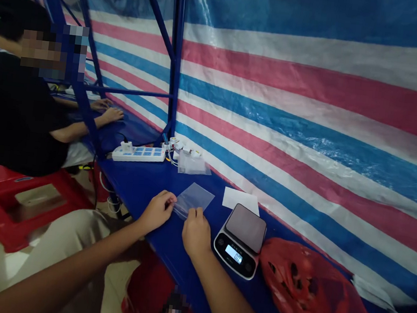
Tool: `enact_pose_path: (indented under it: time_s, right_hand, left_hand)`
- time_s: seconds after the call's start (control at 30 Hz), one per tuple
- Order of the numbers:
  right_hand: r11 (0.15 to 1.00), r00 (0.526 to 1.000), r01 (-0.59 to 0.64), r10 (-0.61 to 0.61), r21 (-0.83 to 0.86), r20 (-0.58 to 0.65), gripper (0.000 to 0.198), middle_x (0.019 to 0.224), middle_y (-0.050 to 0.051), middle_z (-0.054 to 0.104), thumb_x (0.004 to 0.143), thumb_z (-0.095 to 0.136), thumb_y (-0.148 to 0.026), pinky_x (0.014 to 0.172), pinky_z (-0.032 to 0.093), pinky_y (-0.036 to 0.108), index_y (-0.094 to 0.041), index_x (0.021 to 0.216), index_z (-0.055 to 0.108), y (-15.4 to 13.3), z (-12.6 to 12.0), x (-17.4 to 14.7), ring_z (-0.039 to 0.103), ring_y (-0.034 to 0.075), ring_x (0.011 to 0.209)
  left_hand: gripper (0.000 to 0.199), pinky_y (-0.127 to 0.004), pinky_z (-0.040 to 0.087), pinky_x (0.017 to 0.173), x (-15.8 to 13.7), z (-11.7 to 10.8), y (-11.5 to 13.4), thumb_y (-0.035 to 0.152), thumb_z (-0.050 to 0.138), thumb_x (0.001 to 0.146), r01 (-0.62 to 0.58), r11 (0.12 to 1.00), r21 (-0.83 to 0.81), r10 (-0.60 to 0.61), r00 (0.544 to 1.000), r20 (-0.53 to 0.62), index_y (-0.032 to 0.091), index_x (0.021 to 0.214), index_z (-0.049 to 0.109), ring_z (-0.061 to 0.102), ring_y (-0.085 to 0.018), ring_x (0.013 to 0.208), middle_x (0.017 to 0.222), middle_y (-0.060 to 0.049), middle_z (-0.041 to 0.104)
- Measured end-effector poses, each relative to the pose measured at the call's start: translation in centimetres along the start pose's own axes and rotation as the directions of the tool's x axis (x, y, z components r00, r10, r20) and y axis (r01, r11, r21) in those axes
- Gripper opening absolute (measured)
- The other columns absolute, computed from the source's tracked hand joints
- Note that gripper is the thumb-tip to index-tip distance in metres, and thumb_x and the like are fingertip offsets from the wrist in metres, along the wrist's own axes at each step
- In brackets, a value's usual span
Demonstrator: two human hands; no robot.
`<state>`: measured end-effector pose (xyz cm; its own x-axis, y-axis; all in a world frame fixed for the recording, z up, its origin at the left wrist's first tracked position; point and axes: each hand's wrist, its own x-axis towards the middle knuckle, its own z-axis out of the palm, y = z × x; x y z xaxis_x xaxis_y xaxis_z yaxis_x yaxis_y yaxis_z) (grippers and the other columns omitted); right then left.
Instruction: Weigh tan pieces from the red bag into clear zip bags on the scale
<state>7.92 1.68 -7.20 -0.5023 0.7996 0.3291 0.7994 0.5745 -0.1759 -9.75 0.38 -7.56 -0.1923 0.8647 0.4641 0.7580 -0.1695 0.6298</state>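
Note:
A clear plastic bag (197,195) lies over the blue tabletop between my two hands. My left hand (157,211) pinches its near left corner between thumb and fingers. On the near right edge, my right hand (197,230) has its fingers closed on the same bag. Just right of that hand stands a kitchen scale (246,227), its lit display reading about 0.0 and its grey plate bare. A white sheet of paper (240,198) lies partly behind the scale.
A white power strip (139,153) sits at the far left, beside cables and more clear bags (194,164). Dark items fill a red plastic bag (310,283) on the right. Behind the blue frame post (175,72), a co-worker (18,104) sits at the table. Striped sheeting backs it.

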Motion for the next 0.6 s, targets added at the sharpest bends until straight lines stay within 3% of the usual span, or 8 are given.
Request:
enact_pose_path:
  time_s: [0.33, 0.6]
  right_hand:
    - [0.996, 0.999, 0.025, -0.023, 0.083, -0.024, 0.021, 0.107, 0.011, 0.060, 0.095, 0.046, -0.009, 0.085, 0.051, 0.031, -0.015, 0.111, 0.059, 0.41, -0.38, 0.04, 0.064, 0.021, 0.094]
    - [1.000, 0.999, 0.023, -0.024, 0.005, 0.047, 0.021, 0.108, 0.012, 0.058, 0.092, 0.050, -0.007, 0.076, 0.055, 0.031, -0.015, 0.111, 0.056, 0.49, -0.50, -0.15, 0.066, 0.020, 0.085]
  left_hand:
    - [0.011, -0.030, 0.049, 0.072, 0.27, 0.13, -0.38, 0.017, 0.053, 0.079, 0.044, 0.999, 0.008, -0.044, 0.999, 0.005, 0.019, 0.084, 0.063, 0.059, -0.017, 0.076, 0.083, -0.003, 0.060]
    - [0.012, -0.029, 0.049, 0.070, 0.38, 0.18, -0.19, 0.017, 0.052, 0.079, 0.022, 1.000, 0.015, -0.022, 0.999, 0.023, 0.020, 0.085, 0.063, 0.060, -0.016, 0.075, 0.083, -0.003, 0.061]
